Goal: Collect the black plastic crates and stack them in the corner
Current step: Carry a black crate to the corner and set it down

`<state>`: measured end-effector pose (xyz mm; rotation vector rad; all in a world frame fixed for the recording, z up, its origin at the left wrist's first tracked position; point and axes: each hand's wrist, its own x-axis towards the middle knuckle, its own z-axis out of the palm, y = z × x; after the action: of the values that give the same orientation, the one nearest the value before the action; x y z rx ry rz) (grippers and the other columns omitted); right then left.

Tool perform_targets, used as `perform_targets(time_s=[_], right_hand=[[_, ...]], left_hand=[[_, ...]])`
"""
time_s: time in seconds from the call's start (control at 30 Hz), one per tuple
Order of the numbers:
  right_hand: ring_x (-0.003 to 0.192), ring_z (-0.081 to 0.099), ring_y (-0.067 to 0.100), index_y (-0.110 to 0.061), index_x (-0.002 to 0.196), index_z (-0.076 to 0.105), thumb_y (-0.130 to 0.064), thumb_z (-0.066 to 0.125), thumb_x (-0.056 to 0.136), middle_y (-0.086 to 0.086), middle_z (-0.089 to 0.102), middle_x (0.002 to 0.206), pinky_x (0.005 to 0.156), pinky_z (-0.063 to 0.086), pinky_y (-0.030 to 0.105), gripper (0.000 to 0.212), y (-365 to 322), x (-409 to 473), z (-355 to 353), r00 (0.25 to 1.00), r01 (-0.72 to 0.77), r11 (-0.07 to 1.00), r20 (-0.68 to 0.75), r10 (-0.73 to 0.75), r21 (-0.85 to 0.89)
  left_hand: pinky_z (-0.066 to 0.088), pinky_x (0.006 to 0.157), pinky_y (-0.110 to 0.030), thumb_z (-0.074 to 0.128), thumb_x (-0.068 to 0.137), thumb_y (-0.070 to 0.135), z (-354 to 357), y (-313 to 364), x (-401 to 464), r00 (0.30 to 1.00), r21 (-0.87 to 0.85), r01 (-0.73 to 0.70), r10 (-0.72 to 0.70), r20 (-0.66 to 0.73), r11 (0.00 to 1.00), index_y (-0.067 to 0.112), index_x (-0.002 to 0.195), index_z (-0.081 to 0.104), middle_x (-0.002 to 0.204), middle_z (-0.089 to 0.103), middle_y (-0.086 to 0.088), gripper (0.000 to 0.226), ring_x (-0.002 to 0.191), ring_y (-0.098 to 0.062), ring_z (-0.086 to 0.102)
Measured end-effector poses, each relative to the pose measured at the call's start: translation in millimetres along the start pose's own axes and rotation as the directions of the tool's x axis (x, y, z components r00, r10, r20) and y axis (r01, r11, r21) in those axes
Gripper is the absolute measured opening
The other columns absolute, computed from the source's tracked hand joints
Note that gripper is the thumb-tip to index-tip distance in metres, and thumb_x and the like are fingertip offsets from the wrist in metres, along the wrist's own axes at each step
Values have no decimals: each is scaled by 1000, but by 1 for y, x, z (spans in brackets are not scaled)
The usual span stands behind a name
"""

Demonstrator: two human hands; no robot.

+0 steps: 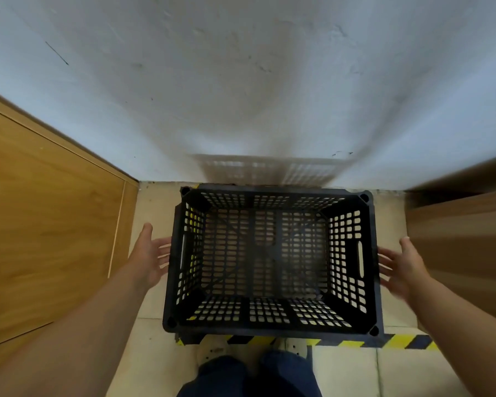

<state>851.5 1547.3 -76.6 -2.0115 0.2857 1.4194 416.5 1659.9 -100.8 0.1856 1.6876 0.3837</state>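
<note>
A black perforated plastic crate [272,325] stands empty in the corner, its far side against the white wall. Beneath it the edge of another black crate [188,339] shows at the front left. My left hand [149,256] is spread beside the crate's left handle slot, fingers straight and almost touching the wall of the crate. My right hand [403,267] is spread beside the right handle slot, a small gap from the crate. Neither hand holds anything.
A wooden door or panel [46,219] fills the left side. Brown cardboard-coloured surfaces [464,224] stand at the right, blurred. The white wall [241,81] is straight ahead. Yellow-black hazard tape [398,340] runs on the tiled floor; my shoes [294,346] stand just behind the crate.
</note>
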Motion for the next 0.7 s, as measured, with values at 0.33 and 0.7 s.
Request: perform_targets(time_s=[0.33,0.7], right_hand=[[90,54,22,-7,120,54,-61,20,93,9,60,100,95,36,42,70,-5,28,-1,1000,19,1000,11,-19,20],[140,28,25,-9,145,32,-52,15,98,11,33,151,115,21,45,66,-12,-14,-11,990,91,995,112,-87,-31]], left_hand=[[38,86,-42,18,91,67,10,3,17,1000,3,-29,29,-1,1000,10,113,58,102,60,-10,73,106,-27,52],[26,111,-53,26,96,58,26,12,-29,999,130,-42,43,-6,991,12,139,43,145,42,-12,65,136,-28,35]])
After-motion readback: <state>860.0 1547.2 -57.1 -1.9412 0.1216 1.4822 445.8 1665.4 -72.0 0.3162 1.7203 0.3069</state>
